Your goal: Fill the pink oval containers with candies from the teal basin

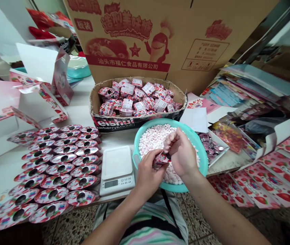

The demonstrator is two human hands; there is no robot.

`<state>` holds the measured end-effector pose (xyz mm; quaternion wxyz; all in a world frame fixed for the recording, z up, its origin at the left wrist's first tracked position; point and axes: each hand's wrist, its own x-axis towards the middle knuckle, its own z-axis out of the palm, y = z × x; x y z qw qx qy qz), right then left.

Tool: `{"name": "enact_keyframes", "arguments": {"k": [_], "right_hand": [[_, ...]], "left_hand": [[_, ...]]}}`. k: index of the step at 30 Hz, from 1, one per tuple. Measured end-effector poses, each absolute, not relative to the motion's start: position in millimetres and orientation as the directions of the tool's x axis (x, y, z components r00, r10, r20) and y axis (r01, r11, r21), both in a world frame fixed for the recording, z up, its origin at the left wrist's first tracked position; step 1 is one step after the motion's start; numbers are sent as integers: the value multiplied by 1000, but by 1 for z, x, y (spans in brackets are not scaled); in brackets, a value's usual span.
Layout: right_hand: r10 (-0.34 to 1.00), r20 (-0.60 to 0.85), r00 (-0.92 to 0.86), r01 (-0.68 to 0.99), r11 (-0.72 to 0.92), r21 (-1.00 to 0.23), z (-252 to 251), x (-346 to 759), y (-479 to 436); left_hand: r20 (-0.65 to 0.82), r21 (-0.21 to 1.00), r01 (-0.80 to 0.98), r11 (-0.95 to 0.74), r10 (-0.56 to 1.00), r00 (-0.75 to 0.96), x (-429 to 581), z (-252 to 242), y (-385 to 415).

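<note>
My left hand (147, 173) has its fingers (146, 158) clamped on a strawberry-print packet (161, 160) — held over a teal basin (201, 149) of pink-white candies (155, 143). Right hand (182, 153) just beside it, fingers (169, 141) bunched together above the packet. Digital kitchen scale (116, 170) left of the basin — more packets (134, 97) in a low carton (175, 90) behind, round strawberry-print discs (55, 170) in rows on the worktop (78, 112).

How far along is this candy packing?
Done: a brown cardboard tray heaped with plump strawberry-print packets. In hand: left hand holds a small strawberry-print packet beside right hand over a teal plastic basin. Remaining: pale pink candies filling the basin, and rows of flat strawberry-print pouches on the white table.
</note>
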<state>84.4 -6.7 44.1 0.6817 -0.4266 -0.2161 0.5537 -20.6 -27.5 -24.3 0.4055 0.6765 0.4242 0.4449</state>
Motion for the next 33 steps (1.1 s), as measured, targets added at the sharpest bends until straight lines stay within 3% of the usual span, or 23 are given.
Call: {"name": "enact_keyframes", "arguments": {"k": [3, 5, 9, 12, 14, 16, 20, 23, 28, 33], "right_hand": [[954, -150, 261, -627, 49, -778, 55, 88, -9], [937, -56, 344, -590, 169, -790, 63, 97, -11], [807, 180, 562, -331, 420, -845, 61, 126, -15], [794, 222, 566, -108, 338, -935, 35, 148, -17], [872, 196, 448, 108, 165, -980, 12, 157, -20], [962, 152, 228, 360, 62, -931, -10, 160, -25], [985, 78, -154, 579, 154, -801, -39, 151, -36], [978, 42, -202, 648, 166, -743, -48, 142, -42], [958, -158, -240, 717, 66, -694, -62, 144, -41], [955, -192, -227, 727, 35, -685, -79, 160, -35]], "left_hand": [[226, 957, 131, -257, 950, 217, -22, -24, -28], [224, 973, 21, -232, 956, 189, -26, -23, -27], [244, 963, -151, -223, 961, 133, -37, -21, -26], [213, 965, -178, -190, 970, 116, -44, -22, -26], [201, 967, -184, -177, 972, 119, -49, -25, -26], [191, 970, -167, -175, 978, 87, -57, -30, -26], [95, 988, -112, -105, 991, -94, -79, -36, -28], [65, 996, -53, -71, 990, -123, -90, -31, -36], [86, 995, 45, -87, 996, 20, -84, -16, -52], [144, 987, 59, -150, 986, 84, -74, -10, -54]]}}
